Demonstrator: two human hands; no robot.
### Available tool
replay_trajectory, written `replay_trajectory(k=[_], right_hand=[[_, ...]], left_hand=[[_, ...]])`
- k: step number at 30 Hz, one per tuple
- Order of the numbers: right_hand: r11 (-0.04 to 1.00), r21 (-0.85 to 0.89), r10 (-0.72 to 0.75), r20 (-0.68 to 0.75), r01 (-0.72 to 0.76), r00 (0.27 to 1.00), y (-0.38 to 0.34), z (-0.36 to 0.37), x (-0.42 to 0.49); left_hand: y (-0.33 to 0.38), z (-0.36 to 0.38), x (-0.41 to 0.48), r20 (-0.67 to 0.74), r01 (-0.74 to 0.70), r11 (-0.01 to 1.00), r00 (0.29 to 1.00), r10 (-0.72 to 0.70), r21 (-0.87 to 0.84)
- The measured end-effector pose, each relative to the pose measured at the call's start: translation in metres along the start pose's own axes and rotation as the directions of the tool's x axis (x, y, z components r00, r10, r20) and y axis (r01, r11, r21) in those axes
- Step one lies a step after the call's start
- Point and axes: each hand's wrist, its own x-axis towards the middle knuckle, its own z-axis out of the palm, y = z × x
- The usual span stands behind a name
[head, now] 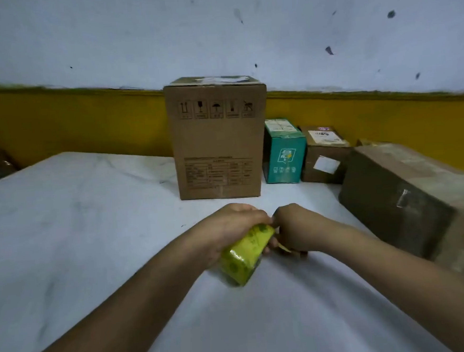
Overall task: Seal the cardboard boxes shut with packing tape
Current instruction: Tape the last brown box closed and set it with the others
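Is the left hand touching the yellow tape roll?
Touching. The head view shows the left hand gripping the yellow tape roll, fingers curled over its top end.

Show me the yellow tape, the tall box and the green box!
Yellow tape [244, 253]: head view, outer wrap.
Tall box [216, 146]: head view, front face.
Green box [284, 158]: head view, front face.

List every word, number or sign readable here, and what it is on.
No text here can be quoted; all is blurred.
On the tall cardboard box: five handling pictograms (arrows, glass, umbrella); captions and the printed table below unreadable.
On the teal box: white logo and icons, lettering unreadable.
On the small brown box: white labels, unreadable.
On the tape roll: green print, unreadable.
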Motion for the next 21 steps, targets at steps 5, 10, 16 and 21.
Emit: replay_trajectory(k=[5, 10, 16, 21], right_hand=[[0.999, -0.028, -0.025, -0.124, 0.022, 0.992, -0.003, 0.011, -0.002], [0.999, 0.021, 0.025, 0.051, -0.026, 0.998, 0.004, 0.001, -0.003], [0.996, 0.000, 0.092, 0.022, -0.092, 0.996, 0.001, -0.019, -0.010], [0.996, 0.092, 0.036, -0.217, -0.016, 0.976, -0.023, -0.037, -0.023]], left_hand=[[0.004, 0.002, 0.000, -0.013, 0.072, 0.991, 0.997, -0.074, -0.110], [0.006, 0.001, 0.004, -0.024, 0.154, 0.986, 0.988, -0.156, -0.058], [0.014, -0.006, -0.003, 0.019, 0.111, 0.994, 0.994, -0.112, 0.017], [0.017, -0.028, -0.032, -0.044, -0.087, 0.996, 0.995, 0.088, 0.026]])
